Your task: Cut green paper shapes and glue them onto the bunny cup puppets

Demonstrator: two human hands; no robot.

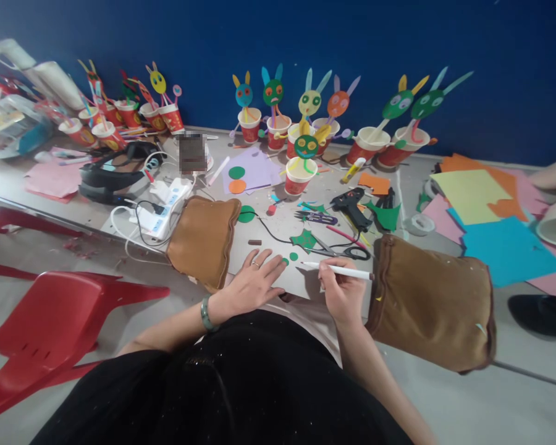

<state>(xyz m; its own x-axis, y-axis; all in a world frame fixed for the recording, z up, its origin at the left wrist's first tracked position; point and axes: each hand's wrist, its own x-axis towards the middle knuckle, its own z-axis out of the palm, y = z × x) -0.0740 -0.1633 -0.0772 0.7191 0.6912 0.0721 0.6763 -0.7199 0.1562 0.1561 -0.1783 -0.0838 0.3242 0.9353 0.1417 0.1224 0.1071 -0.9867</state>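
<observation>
My right hand (344, 290) grips a white marker (347, 271), its tip pointing left over the table. My left hand (254, 283) lies flat with fingers spread, a ring on one finger; a fingertip touches a small green circle (285, 261). Another green circle (293, 256) sits just beyond it, between the hands. A brown marker cap (254, 242) is on the table past my left hand. Behind the circles are a green paper scrap (304, 240) and scissors (354, 252).
A glue gun (352, 208) lies behind the scissors. Cups with paper figures (301, 176) line the back. Brown cushions flank the hands, left (204, 238) and right (433, 303). A power strip (169, 210) is at left, blue paper (509, 250) at right. Another person's arm (553, 175) shows far right.
</observation>
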